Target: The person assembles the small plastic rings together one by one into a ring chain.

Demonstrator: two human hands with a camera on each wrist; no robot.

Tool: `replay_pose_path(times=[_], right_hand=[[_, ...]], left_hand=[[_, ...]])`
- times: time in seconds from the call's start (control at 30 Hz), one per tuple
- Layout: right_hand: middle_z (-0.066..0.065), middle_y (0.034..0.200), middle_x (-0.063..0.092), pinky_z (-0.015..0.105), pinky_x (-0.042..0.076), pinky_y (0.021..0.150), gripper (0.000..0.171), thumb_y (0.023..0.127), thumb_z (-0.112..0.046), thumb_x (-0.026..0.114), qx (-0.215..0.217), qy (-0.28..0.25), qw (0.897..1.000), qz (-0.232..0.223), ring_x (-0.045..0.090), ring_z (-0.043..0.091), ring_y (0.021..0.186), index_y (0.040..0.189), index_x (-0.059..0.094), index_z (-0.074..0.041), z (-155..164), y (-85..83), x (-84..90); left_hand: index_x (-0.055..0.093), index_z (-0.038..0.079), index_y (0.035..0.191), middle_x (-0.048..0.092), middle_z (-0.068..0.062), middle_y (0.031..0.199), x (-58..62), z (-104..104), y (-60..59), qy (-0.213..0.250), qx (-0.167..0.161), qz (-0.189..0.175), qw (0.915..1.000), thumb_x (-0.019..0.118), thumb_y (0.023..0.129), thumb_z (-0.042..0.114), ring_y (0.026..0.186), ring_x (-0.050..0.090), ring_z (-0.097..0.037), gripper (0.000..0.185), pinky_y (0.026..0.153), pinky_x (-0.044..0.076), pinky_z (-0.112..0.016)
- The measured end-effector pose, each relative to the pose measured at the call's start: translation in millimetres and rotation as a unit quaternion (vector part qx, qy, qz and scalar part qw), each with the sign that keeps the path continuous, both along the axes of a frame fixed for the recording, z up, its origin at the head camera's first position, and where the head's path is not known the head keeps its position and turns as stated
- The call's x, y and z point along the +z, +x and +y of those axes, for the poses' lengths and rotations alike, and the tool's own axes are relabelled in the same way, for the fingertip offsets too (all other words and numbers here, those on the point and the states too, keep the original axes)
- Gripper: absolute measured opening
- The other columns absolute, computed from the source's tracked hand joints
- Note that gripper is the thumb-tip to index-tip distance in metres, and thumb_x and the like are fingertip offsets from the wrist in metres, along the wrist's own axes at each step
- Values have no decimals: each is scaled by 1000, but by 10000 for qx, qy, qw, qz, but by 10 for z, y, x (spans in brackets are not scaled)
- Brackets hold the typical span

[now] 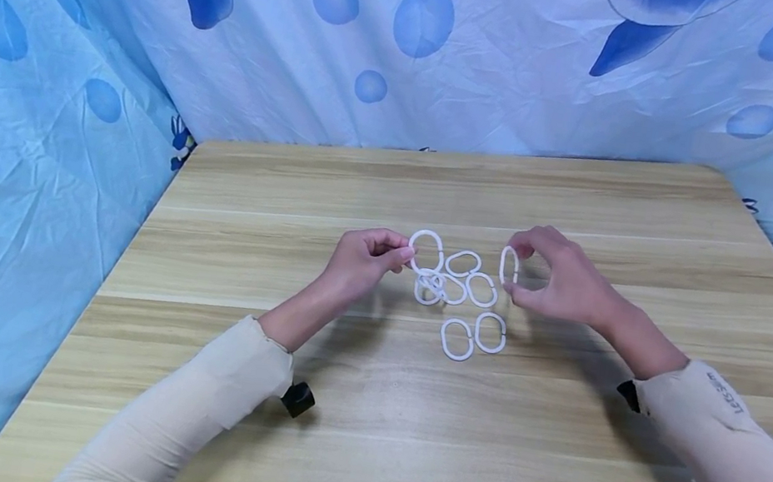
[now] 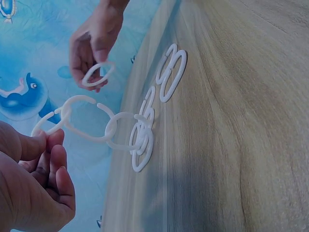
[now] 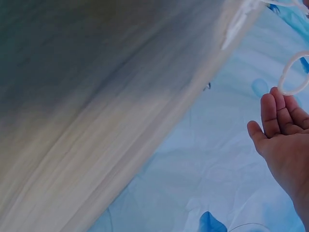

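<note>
Fingers and thumb of the left hand (image 1: 363, 258) pinch the top link of a short chain of white plastic rings (image 1: 428, 269), lifting its upper end off the wooden table (image 1: 548, 469) while the lower links trail down to the surface, as the left wrist view shows. The pinched link, an open-ended oval, stands nearly upright with its long axis rising from the tabletop.

Between the hands lie loose rings (image 1: 470, 288), flat on the wood just right of the chain's lower end, and a pair of rings (image 1: 473, 337) side by side a little nearer the person.

To the right, the right hand (image 1: 561, 286) holds a single ring (image 1: 509, 265) between thumb and curled fingertips, clear of the table and set on edge, its long axis roughly vertical. That ring sits to the right of the chain's raised link, at about the same height, with the loose rings below the gap. The left hand is the nearer one to the chain; the right hand is the nearer to the single ring.

Behind the table hangs a blue curtain (image 1: 461, 59) printed with dolphins and bubbles, draped around both sides. Pale long sleeves (image 1: 193, 404) cover both forearms.
</note>
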State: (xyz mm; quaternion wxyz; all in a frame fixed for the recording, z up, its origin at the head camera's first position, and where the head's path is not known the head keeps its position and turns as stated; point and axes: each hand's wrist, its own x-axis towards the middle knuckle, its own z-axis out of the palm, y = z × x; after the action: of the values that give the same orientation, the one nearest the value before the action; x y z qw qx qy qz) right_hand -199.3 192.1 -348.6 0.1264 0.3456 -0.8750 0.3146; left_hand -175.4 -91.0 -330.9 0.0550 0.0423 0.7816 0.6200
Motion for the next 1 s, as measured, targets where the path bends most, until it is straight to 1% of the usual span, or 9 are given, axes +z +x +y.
replay_pose_path(times=[0.07, 0.13, 0.27, 0.37, 0.47, 0.63, 0.8, 0.93, 1.0], right_hand=[[1, 88, 55, 30, 38, 74, 44, 62, -20, 76, 4, -207, 9998, -62, 48, 13, 84, 100, 55, -11, -17, -13, 25], [0, 88, 56, 26, 38, 76, 42, 62, -18, 76, 9, -414, 9990, -168, 49, 13, 85, 98, 56, -11, -39, -15, 53], [8, 89, 57, 21, 35, 81, 36, 66, -6, 73, 54, -901, 9932, -732, 51, 19, 87, 97, 56, -4, -148, 93, 242], [17, 91, 56, 26, 35, 89, 35, 68, 2, 70, 152, -1312, 9827, -1299, 51, 25, 90, 99, 55, 3, -227, 162, 363], [19, 92, 55, 34, 33, 93, 36, 70, 3, 68, 295, -1725, 9698, -1700, 50, 28, 93, 102, 54, 5, -259, 139, 354], [22, 93, 52, 36, 34, 93, 35, 72, 4, 66, 541, -2296, 9495, -2068, 48, 33, 94, 104, 52, 8, -330, 100, 332], [20, 95, 52, 34, 35, 94, 34, 74, 3, 65, 738, -2593, 9368, -2232, 49, 29, 96, 105, 52, 6, -390, 32, 268], [19, 96, 53, 31, 34, 95, 34, 75, 2, 65, 852, -2788, 9278, -2326, 50, 25, 97, 107, 52, 4, -431, -32, 191], [19, 95, 53, 32, 34, 96, 35, 75, 1, 65, 904, -2881, 9236, -2363, 51, 25, 96, 107, 52, 5, -460, -42, 169]], left_hand=[[65, 4, 86, 65, -12, 82, 5, 4, 3, 15, -4, 6, 10000, 64, 80, 16, 74, 59, -22, 14, 78, 46, -44], [65, 4, 86, 65, -13, 82, 10, 6, 7, 3, -3, 5, 10000, 64, 80, 16, 73, 59, -21, 13, 78, 46, -44], [65, 5, 85, 65, -13, 82, 12, 10, 6, -40, -1, 3, 10000, 64, 80, 16, 69, 58, -16, 12, 77, 45, -45], [65, 4, 86, 65, -11, 80, 8, 14, 0, -63, -7, 8, 10000, 64, 80, 16, 69, 57, -15, 13, 77, 45, -46], [65, 4, 86, 65, -8, 79, 4, 21, -1, -61, -10, 7, 10000, 64, 80, 16, 69, 57, -15, 13, 77, 45, -46], [65, 1, 88, 65, -10, 80, 2, 33, 5, 13, -66, 86, 9999, 64, 80, 15, 71, 58, -20, 16, 76, 46, -44], [64, -3, 90, 65, -12, 81, 12, 43, 13, 48, -134, 129, 9998, 63, 81, 14, 73, 58, -25, 19, 76, 47, -43], [64, -3, 91, 65, -9, 80, 23, 53, 22, 42, -133, 59, 9999, 63, 81, 15, 72, 58, -21, 20, 77, 45, -45], [64, -2, 91, 65, -10, 81, 25, 57, 23, 20, -123, 33, 9999, 63, 81, 16, 71, 58, -19, 20, 77, 45, -45]])
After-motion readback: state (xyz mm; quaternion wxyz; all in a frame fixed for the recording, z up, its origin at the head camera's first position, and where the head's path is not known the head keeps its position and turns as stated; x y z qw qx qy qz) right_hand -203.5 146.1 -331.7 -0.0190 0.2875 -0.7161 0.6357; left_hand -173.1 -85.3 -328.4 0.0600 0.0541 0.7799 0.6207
